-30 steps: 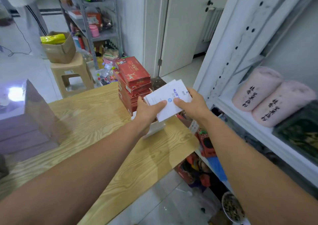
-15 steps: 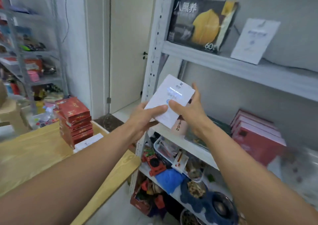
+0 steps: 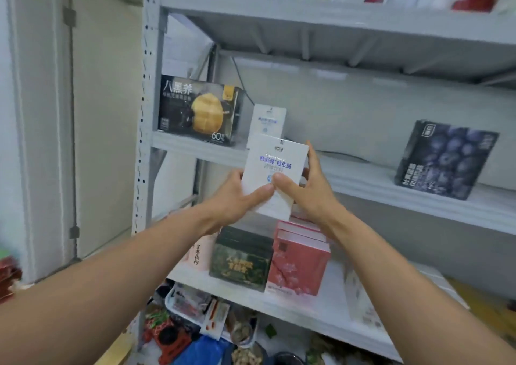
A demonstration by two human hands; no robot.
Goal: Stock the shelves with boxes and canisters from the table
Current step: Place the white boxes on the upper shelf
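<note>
I hold a white box (image 3: 275,166) with blue print upright in both hands, in front of the middle shelf (image 3: 363,185) of a grey rack. My left hand (image 3: 237,197) grips its lower left edge, thumb across the front. My right hand (image 3: 307,194) grips its right side and lower front. Behind it on that shelf stands a matching white box (image 3: 268,121), beside a black box with a yellow fruit picture (image 3: 198,110). A dark blueberry box (image 3: 444,158) stands further right on the same shelf.
The shelf below carries a dark green box (image 3: 240,261), a stack of pink-red boxes (image 3: 298,264) and a pale canister (image 3: 199,253). Bags and trays crowd the bottom (image 3: 195,322). The top shelf (image 3: 335,18) bears more goods. A white door (image 3: 103,113) is at the left.
My view has swung from the table with red boxes up to the rack. Both hands have carried the white box up to the middle shelf, turning it upright.
</note>
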